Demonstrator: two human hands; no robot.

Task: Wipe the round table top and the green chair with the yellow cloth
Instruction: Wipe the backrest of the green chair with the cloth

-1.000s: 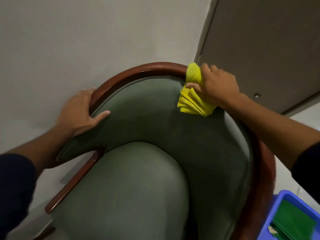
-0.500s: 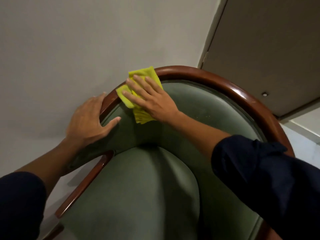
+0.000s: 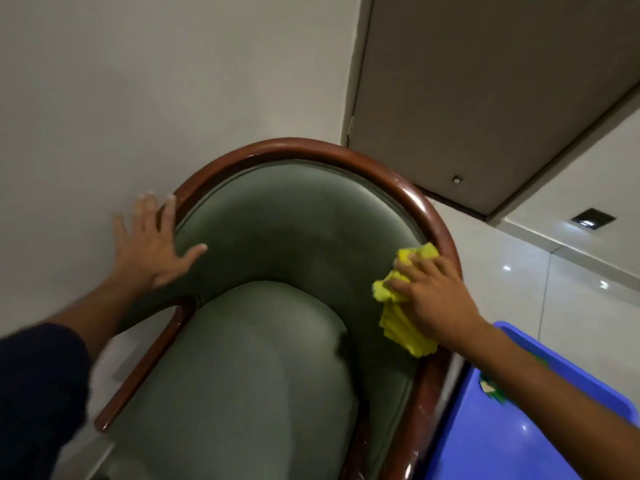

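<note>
The green chair (image 3: pixel 284 237) fills the middle of the head view, with a curved brown wooden rim and a rounded green seat cushion. My right hand (image 3: pixel 433 299) presses the bunched yellow cloth (image 3: pixel 401 323) against the inside of the right side of the backrest, just under the rim. My left hand (image 3: pixel 152 247) lies flat with fingers spread on the left side of the backrest, across the wooden rim, holding nothing. The round table is not in view.
A pale wall (image 3: pixel 138 81) stands right behind the chair, with a grey door (image 3: pixel 485 81) to its right. A blue plastic bin (image 3: pixel 519 427) sits close to the chair's right side. Glossy white floor tiles (image 3: pixel 571 289) lie beyond it.
My right hand swept the yellow cloth from the left part of the backrest across to its right side. My left hand opened out flat and its fingers lifted off the rim.
</note>
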